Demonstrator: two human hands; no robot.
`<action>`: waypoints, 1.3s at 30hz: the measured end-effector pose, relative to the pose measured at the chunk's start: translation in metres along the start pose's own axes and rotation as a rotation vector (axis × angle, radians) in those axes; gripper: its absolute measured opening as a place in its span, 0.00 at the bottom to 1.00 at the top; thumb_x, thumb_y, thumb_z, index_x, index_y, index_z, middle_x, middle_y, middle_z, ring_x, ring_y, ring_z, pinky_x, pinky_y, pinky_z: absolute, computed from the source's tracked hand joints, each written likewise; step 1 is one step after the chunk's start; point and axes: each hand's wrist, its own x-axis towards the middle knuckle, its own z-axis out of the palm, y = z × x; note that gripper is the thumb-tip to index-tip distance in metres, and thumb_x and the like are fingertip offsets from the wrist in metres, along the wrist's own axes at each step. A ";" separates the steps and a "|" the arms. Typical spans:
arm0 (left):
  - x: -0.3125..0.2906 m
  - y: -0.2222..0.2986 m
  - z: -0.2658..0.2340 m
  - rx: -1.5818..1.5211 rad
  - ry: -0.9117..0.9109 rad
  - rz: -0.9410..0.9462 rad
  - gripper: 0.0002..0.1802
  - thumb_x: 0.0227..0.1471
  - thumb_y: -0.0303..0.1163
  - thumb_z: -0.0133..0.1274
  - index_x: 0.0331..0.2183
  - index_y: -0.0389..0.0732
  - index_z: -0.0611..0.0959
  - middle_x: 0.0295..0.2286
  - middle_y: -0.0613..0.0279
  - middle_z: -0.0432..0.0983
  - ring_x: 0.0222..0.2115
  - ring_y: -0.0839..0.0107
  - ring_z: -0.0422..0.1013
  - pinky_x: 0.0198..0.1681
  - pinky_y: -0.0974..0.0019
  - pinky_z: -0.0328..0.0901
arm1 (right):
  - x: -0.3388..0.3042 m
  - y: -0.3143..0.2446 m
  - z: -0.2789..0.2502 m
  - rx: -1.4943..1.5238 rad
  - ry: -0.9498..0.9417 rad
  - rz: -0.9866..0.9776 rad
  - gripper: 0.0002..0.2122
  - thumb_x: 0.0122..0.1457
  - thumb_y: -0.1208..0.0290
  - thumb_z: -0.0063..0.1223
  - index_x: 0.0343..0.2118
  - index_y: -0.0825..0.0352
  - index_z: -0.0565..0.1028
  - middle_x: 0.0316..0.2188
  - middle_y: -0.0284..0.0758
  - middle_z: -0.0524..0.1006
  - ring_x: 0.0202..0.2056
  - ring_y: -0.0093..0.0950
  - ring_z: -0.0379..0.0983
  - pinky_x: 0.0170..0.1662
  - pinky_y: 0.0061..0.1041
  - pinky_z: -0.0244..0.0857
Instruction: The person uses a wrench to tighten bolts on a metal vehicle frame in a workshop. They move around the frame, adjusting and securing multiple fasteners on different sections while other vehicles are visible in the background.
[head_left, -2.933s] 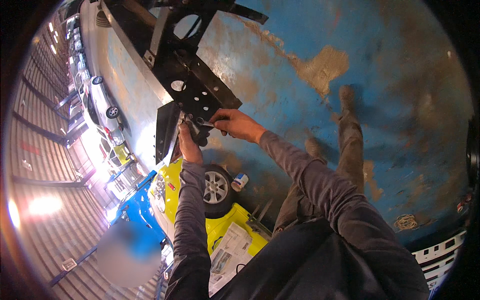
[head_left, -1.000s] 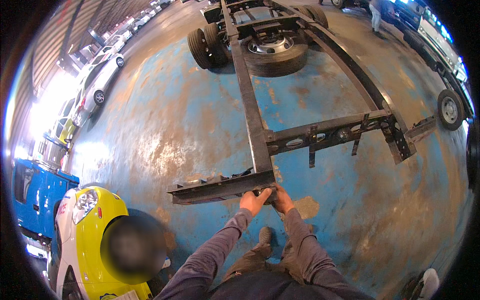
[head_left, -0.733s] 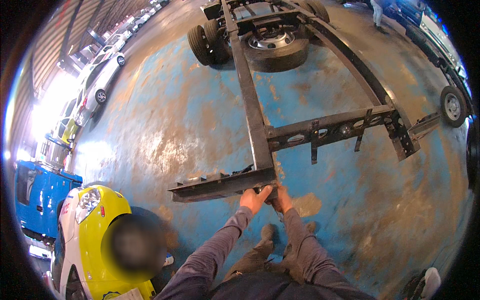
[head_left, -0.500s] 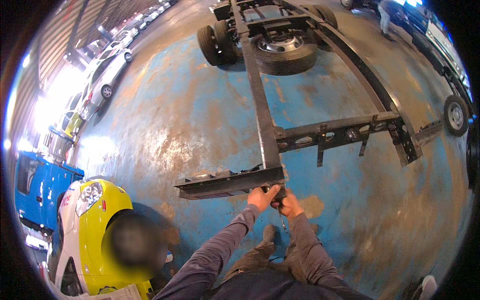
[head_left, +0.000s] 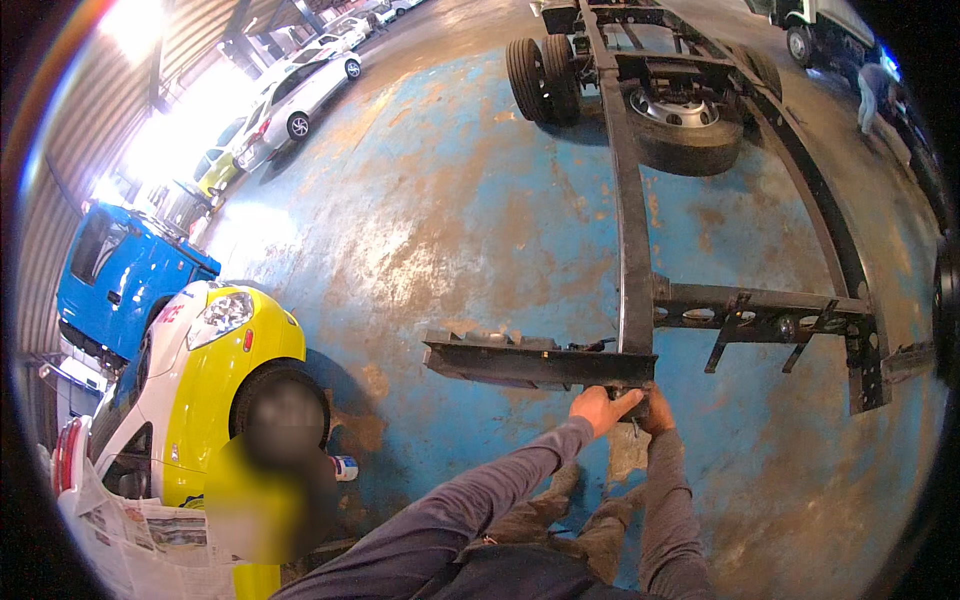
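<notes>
Both my hands meet at the near corner of a black truck chassis frame (head_left: 632, 260), where a black crosspiece (head_left: 530, 363) sticks out to the left. My left hand (head_left: 597, 408) is closed just below the crosspiece's right end, its thumb stretched toward the corner. Beside it, my right hand (head_left: 659, 412) curls round the right side of the same corner. Between them a small dark part shows, with a thin metallic bit (head_left: 635, 428) below it. My fingers hide most of what they grip.
A second crossmember (head_left: 760, 300) with holes and hanging brackets spans the frame. A loose wheel (head_left: 690, 145) lies between the rails. At left stand a yellow-and-white car (head_left: 240, 350) and a blue vehicle cab (head_left: 125, 270); a small can (head_left: 345, 468) is near the car. Another person (head_left: 870, 95) bends at far right.
The view has swung left, so the frame and my hands appear farther right. My hands remain at the same corner. The thin metal tool hanging below them now shows less.
</notes>
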 end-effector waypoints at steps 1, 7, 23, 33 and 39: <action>-0.002 0.006 -0.003 -0.015 -0.019 -0.010 0.38 0.47 0.64 0.51 0.32 0.32 0.83 0.31 0.39 0.78 0.38 0.46 0.74 0.42 0.52 0.66 | 0.003 -0.005 -0.001 -0.054 -0.065 -0.002 0.18 0.65 0.57 0.40 0.51 0.65 0.66 0.44 0.36 0.74 0.42 0.32 0.74 0.43 0.33 0.71; 0.000 0.005 -0.006 -0.043 -0.031 0.007 0.46 0.45 0.72 0.46 0.29 0.29 0.82 0.31 0.38 0.77 0.36 0.46 0.74 0.40 0.52 0.67 | -0.012 0.007 0.025 0.101 0.078 -0.002 0.11 0.63 0.63 0.42 0.42 0.63 0.70 0.31 0.34 0.74 0.27 0.28 0.71 0.27 0.30 0.66; 0.007 -0.002 0.003 0.001 -0.049 -0.045 0.40 0.47 0.66 0.51 0.35 0.32 0.82 0.31 0.42 0.78 0.35 0.48 0.74 0.39 0.53 0.66 | -0.012 0.009 0.009 -0.298 -0.027 -0.146 0.18 0.64 0.57 0.43 0.50 0.64 0.66 0.43 0.37 0.74 0.38 0.34 0.73 0.37 0.33 0.69; -0.009 0.021 -0.017 0.020 -0.067 -0.086 0.37 0.48 0.64 0.52 0.32 0.33 0.83 0.29 0.44 0.79 0.34 0.50 0.75 0.38 0.53 0.66 | -0.026 0.021 0.037 -0.187 0.078 -0.237 0.12 0.65 0.59 0.38 0.43 0.61 0.69 0.31 0.32 0.73 0.25 0.26 0.68 0.24 0.26 0.62; -0.006 0.016 -0.011 -0.155 -0.028 0.053 0.42 0.45 0.68 0.50 0.34 0.32 0.83 0.32 0.44 0.80 0.36 0.52 0.76 0.41 0.55 0.68 | -0.042 0.013 0.033 0.388 0.059 -0.009 0.10 0.63 0.70 0.43 0.45 0.63 0.69 0.27 0.31 0.72 0.21 0.23 0.66 0.20 0.22 0.58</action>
